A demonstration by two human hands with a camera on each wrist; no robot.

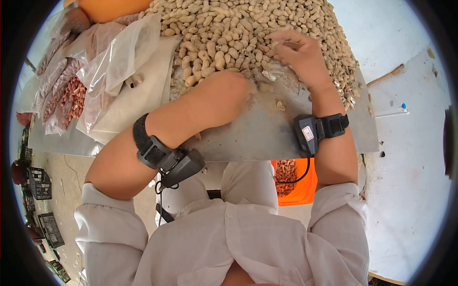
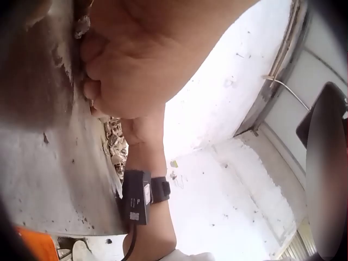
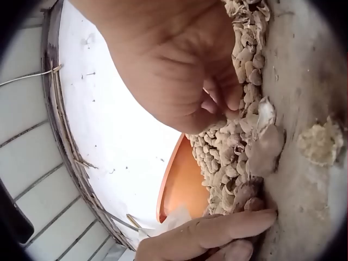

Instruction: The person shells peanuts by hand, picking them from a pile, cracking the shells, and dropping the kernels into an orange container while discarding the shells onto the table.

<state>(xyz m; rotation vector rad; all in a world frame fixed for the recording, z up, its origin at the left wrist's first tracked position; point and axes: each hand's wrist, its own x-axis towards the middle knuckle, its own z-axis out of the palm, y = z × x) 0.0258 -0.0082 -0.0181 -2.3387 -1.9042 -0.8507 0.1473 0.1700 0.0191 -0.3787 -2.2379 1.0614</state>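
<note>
Brightly lit, washed pale on the white wall (image 3: 128, 122) past the right hand (image 3: 168, 70); darkened, probably by shadow, beside the left hand (image 2: 138, 60); slightly blurred at both; bowed, black-cornered at frame edges.

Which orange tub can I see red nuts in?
The lower tub, past the table edge, by the knees. The upper tub, beside the plastic bags, shows only plain orange.

Recorded beside grey tabletop (image 1: 267, 138), at right: white surface (image 1: 405, 143), scuffed, dark-flecked; wall or floor, cannot tell from head view. Noted at left: pale, stained floor (image 1: 64, 190), with black open-mesh crates (image 1: 51, 229) near outer edge. Logged in both wrist views: pale panelling (image 3: 22, 130) with dark seams, beyond rough brown border (image 3: 66, 119). Observed bright light across white areas.
</note>
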